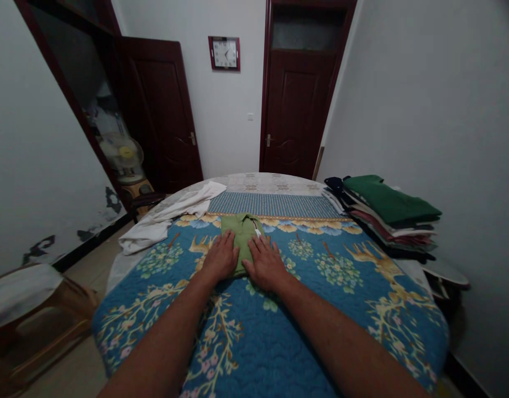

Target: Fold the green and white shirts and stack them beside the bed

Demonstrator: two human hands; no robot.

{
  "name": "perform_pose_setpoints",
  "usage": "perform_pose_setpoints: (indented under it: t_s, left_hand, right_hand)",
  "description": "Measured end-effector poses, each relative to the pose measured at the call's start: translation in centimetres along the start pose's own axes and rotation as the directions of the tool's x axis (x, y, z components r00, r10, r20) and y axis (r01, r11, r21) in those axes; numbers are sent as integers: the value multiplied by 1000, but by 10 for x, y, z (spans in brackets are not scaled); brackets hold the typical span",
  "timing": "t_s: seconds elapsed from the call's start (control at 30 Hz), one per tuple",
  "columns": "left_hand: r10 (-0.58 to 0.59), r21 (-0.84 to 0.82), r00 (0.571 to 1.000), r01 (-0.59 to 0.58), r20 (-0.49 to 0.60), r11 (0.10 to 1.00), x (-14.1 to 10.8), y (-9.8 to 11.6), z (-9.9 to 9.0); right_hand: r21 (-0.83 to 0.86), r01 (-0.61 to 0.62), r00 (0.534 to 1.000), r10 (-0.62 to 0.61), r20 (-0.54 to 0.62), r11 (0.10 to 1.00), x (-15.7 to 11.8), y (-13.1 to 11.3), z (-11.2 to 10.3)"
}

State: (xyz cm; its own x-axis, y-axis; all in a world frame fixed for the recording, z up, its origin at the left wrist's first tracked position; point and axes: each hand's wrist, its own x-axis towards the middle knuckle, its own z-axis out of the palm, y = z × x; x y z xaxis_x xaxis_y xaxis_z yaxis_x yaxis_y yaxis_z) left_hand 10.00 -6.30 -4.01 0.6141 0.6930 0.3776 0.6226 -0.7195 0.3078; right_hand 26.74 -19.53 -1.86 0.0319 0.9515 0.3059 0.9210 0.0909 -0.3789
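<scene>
Shirt [242, 235], green, one: folded to a compact oblong, collar at the far end, a white tag [257, 233] by the collar; lies on the middle of the cloth [271, 342]. Left hand [221, 257]: palm down, fingers extended, flat on the shirt's left side, gripping nothing. Right hand [265, 261]: likewise palm down, fingers loosely spread, resting on the shirt's right side, gripping nothing. Cloth: blue, with flowers, trees and deer, a striped band at its far edge. White garment [171, 216], one: unfolded, rumpled, along the cloth's far left edge. Pile [395, 226] of folded clothes, one: at the cloth's far right corner, green piece uppermost, dark, white and reddish pieces below. Table [266, 181]: under the cloth, its pale patterned top showing beyond the far edge. Stool [55, 315], wooden: on the floor left of the cloth. Clock [225, 53], red-framed: on the wall beyond the cloth.
</scene>
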Motion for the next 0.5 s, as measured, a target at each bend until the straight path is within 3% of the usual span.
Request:
perform_pose_setpoints:
  t_s: [0.23, 0.37, 0.5]
  left_hand:
    - [-62, -150, 993, 47, -97, 988, 25, -15, -11]
    - [-129, -230, 974, 84, -187, 970, 33, -20, 2]
    - [-106, -227, 980, 66, -171, 972, 30, -19, 16]
  right_hand:
    - [163, -108, 979, 134, -157, 981, 32, 38, -17]
    - [202, -181, 958, 219, -187, 962, 55, 58, -24]
    - [251, -170, 965, 213, -154, 953, 86, 68, -16]
